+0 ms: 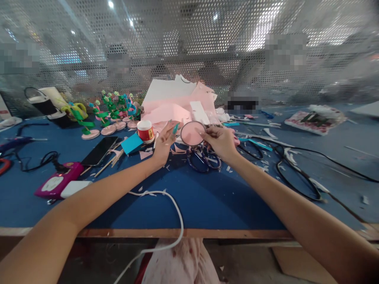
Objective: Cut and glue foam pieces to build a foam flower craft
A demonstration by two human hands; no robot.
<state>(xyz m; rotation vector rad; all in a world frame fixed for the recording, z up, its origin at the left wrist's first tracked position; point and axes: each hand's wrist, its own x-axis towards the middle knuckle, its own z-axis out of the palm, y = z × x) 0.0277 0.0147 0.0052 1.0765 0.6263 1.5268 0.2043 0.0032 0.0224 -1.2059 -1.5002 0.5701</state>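
Note:
Between the thumb and fingers of my right hand (221,141) is a round pink disc (191,134) with a dark rim, held up over the table. Just left of it, my left hand (164,142) is closed around a small teal piece (175,128), seemingly paper, which sticks up from its fingers. Under the disc and right hand lie scissors with dark blue loop handles (198,161). A red and white jar (145,131) stands beside my left hand, and a flat blue card (132,143) rests near it.
Small decorated stands on pink round bases (90,134) line the back left. A phone (100,150), a magenta power strip (63,182) and a white cable (174,201) lie on the left half. Pink and white sheets (166,96) pile up behind; black cables (299,179) cross the right.

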